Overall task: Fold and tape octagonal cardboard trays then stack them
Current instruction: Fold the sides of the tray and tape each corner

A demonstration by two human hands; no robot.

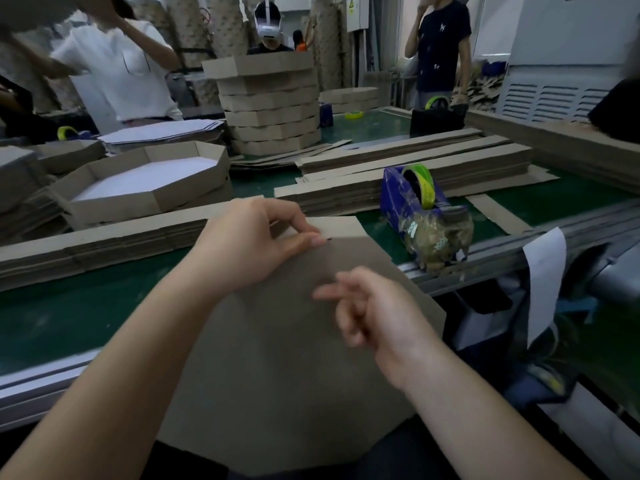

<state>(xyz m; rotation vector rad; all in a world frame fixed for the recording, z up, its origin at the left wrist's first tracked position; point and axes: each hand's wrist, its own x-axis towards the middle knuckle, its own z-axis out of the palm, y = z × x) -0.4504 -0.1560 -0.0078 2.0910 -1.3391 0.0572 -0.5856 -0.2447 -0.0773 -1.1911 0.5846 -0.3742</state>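
Observation:
A brown cardboard tray blank (284, 368) lies tilted across the table's near edge toward me. My left hand (252, 244) pinches its far corner flap between thumb and fingers. My right hand (374, 313) hovers blurred over the blank's right side, fingers loosely curled, holding nothing that I can make out. A blue tape dispenser (415, 209) with a green-yellow roll stands just right of the blank. A finished octagonal tray (156, 181) with a white inside sits on the left, on top of other trays. A tall stack of trays (273, 109) rises at the back.
Piles of flat cardboard strips (398, 168) cross the green belt (69, 317) behind and left of the blank. Flat white sheets (162, 133) lie at back left. Other people stand around the table. A second tape dispenser (436, 112) stands far right.

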